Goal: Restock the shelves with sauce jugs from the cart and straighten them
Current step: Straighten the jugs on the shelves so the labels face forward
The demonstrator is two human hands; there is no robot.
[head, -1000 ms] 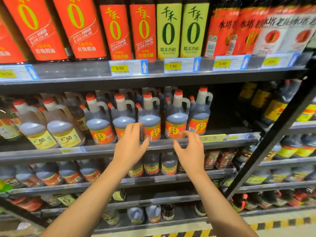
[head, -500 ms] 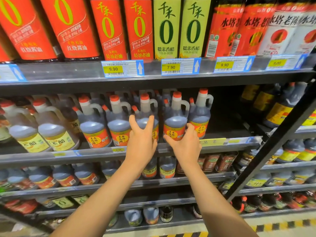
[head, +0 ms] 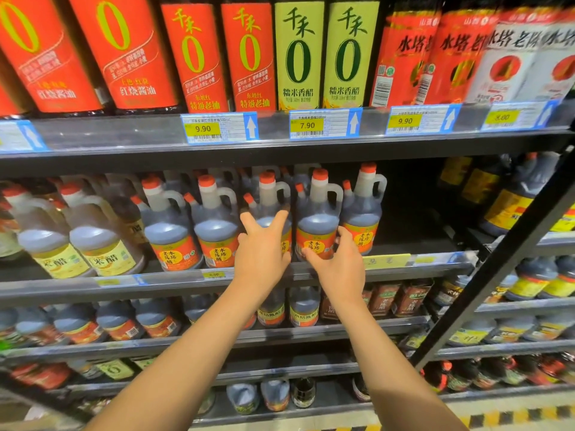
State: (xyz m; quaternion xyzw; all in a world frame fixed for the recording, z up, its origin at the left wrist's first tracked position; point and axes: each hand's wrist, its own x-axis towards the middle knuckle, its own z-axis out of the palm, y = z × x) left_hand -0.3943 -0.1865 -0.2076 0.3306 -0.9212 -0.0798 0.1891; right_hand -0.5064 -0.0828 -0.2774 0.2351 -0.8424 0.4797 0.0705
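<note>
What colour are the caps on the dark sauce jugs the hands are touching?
Orange-red caps on the dark sauce jugs, clearest in the head view.

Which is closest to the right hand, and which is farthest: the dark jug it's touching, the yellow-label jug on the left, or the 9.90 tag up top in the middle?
From the right hand, head view:
1. Dark jug, right at its fingers.
2. 9.90 tag, up and left on the shelf edge above.
3. Yellow-label jug, far left on the same shelf.

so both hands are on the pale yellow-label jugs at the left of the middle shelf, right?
Not quite. The head view shows the left hand and right hand on the dark jugs with red-orange labels mid-shelf. The pale yellow-label jugs stand untouched farther left on the same middle shelf.
</note>
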